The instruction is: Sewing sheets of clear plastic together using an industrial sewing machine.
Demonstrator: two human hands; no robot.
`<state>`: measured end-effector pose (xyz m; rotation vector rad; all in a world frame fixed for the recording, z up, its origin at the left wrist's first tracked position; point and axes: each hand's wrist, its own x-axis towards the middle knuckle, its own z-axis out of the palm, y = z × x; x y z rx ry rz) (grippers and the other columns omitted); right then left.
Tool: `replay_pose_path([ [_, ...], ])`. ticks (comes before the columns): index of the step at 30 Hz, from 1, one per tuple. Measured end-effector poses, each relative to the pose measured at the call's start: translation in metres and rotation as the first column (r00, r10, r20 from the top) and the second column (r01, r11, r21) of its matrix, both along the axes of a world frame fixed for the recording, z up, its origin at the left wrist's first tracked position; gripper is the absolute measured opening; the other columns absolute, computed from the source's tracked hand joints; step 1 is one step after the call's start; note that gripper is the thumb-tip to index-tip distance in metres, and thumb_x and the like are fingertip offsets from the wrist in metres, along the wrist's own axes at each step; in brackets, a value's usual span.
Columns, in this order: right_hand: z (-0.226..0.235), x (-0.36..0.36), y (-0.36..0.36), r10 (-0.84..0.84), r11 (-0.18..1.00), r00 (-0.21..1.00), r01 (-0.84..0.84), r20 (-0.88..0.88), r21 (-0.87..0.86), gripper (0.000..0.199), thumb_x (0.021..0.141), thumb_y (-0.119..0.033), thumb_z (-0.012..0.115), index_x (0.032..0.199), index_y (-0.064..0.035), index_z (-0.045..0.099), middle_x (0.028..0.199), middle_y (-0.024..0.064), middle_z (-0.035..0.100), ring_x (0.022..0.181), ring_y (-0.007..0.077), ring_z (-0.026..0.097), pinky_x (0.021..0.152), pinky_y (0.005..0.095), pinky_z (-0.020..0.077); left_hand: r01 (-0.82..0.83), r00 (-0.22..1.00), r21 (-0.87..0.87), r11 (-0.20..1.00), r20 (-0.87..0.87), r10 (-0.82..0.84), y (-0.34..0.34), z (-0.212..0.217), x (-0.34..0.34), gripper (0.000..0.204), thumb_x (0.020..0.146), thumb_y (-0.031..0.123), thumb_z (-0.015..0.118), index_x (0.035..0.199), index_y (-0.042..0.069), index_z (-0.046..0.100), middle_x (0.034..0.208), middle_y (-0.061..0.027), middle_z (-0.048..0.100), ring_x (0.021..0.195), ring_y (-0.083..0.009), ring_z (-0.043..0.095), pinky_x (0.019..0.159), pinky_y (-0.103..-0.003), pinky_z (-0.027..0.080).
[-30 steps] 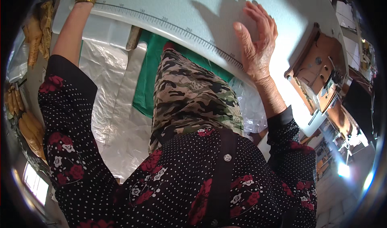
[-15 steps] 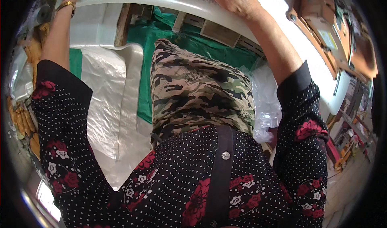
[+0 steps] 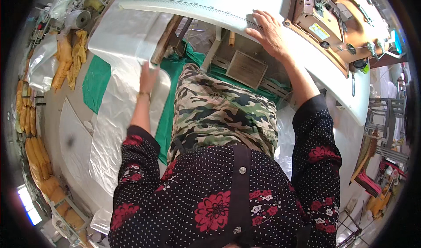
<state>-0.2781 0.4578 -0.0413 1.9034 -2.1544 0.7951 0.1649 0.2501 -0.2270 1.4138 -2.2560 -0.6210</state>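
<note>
My right hand (image 3: 270, 34) lies on the near edge of the white table (image 3: 245, 0), fingers stretched and apart, beside the printed ruler scale (image 3: 193, 5). Nothing shows in it. My left hand (image 3: 149, 77) hangs lower, in front of the clear plastic sheet (image 3: 118, 112) that drapes over the table's left side and down to the floor. Motion blurs its fingers, and I cannot make out whether it touches the sheet. A wooden table leg (image 3: 166, 40) stands just beyond this hand.
A brown box-shaped machine (image 3: 318, 18) with a yellow label sits at the table's right. Green sheeting (image 3: 97, 81) and a wooden drawer (image 3: 246, 69) are under and beside the table. Yellow bundles (image 3: 39, 158) line the far left, near a plastic roll (image 3: 78, 19). Camouflage cloth (image 3: 223, 108) covers my lap.
My left hand has come down from the table's upper left, toward me and to the right. My right hand stays by the ruler edge. The view has shifted, showing more of the table.
</note>
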Motion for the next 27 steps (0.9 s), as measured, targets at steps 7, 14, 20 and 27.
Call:
replay_pose_path([
  [7,0.002,-0.023,0.039,-0.094,0.995,0.994,0.092,0.048,0.033,0.058,0.093,-0.044,0.061,0.134,-0.0034,0.052,0.141,0.0155,0.049,0.131,0.0316,0.045,0.110,0.0449,0.0340,-0.294,0.956,0.334,0.896,0.105,0.274,0.172,-0.129,0.139,0.041,0.086,0.029,0.070,0.112,-0.003,0.068,0.086,-0.0108,0.072,0.075,-0.0215,0.067,0.068,-0.036,0.053],
  [14,0.026,-0.017,0.024,-0.101,0.994,0.982,0.104,-0.159,0.015,0.037,0.096,-0.034,0.058,0.116,-0.0029,0.066,0.124,0.0110,0.064,0.115,0.0288,0.057,0.102,0.0426,0.0419,-0.359,0.891,0.567,0.741,-0.028,0.453,0.154,-0.138,0.167,0.031,0.084,0.021,0.072,0.105,-0.002,0.071,0.080,-0.0057,0.070,0.066,-0.0117,0.064,0.055,-0.027,0.050],
  [20,0.043,-0.007,0.033,-0.045,0.998,0.981,0.052,-0.191,0.032,0.033,0.096,-0.030,0.058,0.113,-0.0033,0.065,0.125,0.0111,0.064,0.114,0.0300,0.059,0.103,0.0450,0.0423,-0.366,0.931,0.085,0.927,0.022,0.366,0.036,-0.070,0.121,0.022,0.080,0.025,0.069,0.088,0.004,0.071,0.086,-0.0164,0.070,0.086,-0.0370,0.067,0.075,-0.043,0.052],
  [27,0.042,-0.010,0.042,-0.059,0.992,0.975,0.081,-0.213,0.096,0.039,0.095,-0.035,0.059,0.116,-0.0028,0.060,0.130,0.0113,0.061,0.120,0.0326,0.054,0.104,0.0450,0.0417,-0.435,0.890,-0.164,0.885,0.075,0.451,-0.093,-0.037,0.053,0.029,0.083,0.025,0.070,0.106,0.007,0.068,0.106,-0.0146,0.068,0.101,-0.0339,0.063,0.089,-0.043,0.049],
])
